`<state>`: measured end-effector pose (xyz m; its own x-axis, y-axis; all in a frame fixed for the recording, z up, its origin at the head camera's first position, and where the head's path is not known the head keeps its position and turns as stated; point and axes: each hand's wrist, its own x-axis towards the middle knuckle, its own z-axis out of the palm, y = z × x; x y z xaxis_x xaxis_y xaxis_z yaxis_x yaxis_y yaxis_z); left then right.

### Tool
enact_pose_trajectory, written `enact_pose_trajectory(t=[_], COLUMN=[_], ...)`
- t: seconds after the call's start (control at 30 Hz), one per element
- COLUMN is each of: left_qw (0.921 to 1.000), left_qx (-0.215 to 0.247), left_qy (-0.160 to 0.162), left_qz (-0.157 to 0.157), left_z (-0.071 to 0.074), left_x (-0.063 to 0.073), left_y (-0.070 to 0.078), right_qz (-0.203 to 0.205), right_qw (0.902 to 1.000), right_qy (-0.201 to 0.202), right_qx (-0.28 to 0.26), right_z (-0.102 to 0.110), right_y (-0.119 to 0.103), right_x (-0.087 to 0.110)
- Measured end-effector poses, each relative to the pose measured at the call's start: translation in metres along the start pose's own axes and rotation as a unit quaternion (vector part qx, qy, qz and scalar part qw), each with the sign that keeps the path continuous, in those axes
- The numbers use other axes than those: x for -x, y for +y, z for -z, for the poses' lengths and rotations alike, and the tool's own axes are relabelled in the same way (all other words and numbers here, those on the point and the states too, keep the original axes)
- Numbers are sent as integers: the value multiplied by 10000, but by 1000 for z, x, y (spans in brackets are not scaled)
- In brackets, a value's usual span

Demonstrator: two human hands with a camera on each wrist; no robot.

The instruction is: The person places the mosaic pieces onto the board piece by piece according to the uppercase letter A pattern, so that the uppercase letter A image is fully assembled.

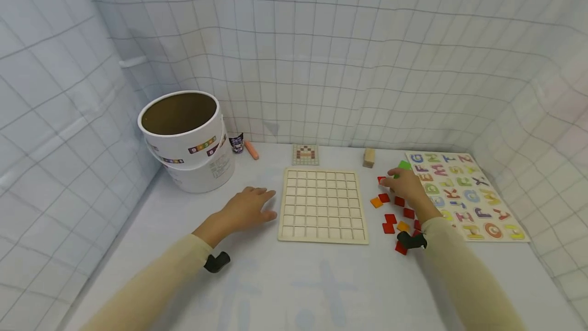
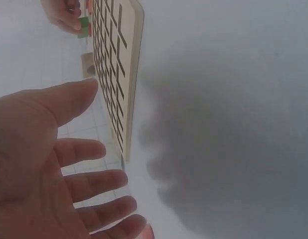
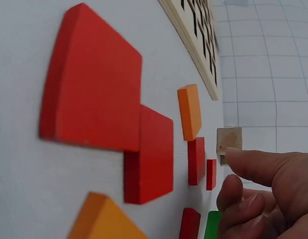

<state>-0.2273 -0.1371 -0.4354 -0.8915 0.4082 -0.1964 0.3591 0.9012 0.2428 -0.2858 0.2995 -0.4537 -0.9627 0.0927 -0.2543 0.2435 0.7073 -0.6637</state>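
My left hand (image 1: 245, 209) hovers palm down beside the left edge of a pale wooden grid board (image 1: 323, 206), fingers spread and holding nothing; the left wrist view shows its fingers (image 2: 96, 185) apart from the board. On the board's right side, my right hand (image 1: 406, 186) is over a scatter of small square tiles. Its thumb and bent fingers (image 3: 241, 211) show no tile between them in the right wrist view. A red tile (image 1: 382, 180) lies by its fingertips, and green tiles (image 1: 404, 165) lie just beyond, partly hidden by the hand.
More red tiles (image 3: 96, 84) and orange tiles (image 3: 190, 112) lie around the right wrist. An alphabet board (image 1: 464, 195) lies at the right. Along the back are a wooden block (image 1: 369, 158), a small pattern card (image 1: 305, 155), an orange stick (image 1: 251, 150) and a white bucket (image 1: 195, 155).
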Motion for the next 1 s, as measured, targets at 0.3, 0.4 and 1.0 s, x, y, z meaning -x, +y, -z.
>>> enact_pose_trajectory(t=[0.3, 0.4, 1.0], left_qw=[9987, 9976, 9933], left_qx=[29, 10, 71], left_qy=[-201, -254, -552], left_qz=[-458, -646, -1017], left_z=[-17, -18, -20], left_x=[-1, 0, -3], left_y=[7, 10, 17], right_qz=[-84, -46, 658], right_qw=[9959, 9956, 9752], right_qy=[241, 247, 268], right_qx=[869, 906, -2098], right_z=[-12, -15, -38], right_y=[2, 0, -43], right_x=[-10, -12, -8])
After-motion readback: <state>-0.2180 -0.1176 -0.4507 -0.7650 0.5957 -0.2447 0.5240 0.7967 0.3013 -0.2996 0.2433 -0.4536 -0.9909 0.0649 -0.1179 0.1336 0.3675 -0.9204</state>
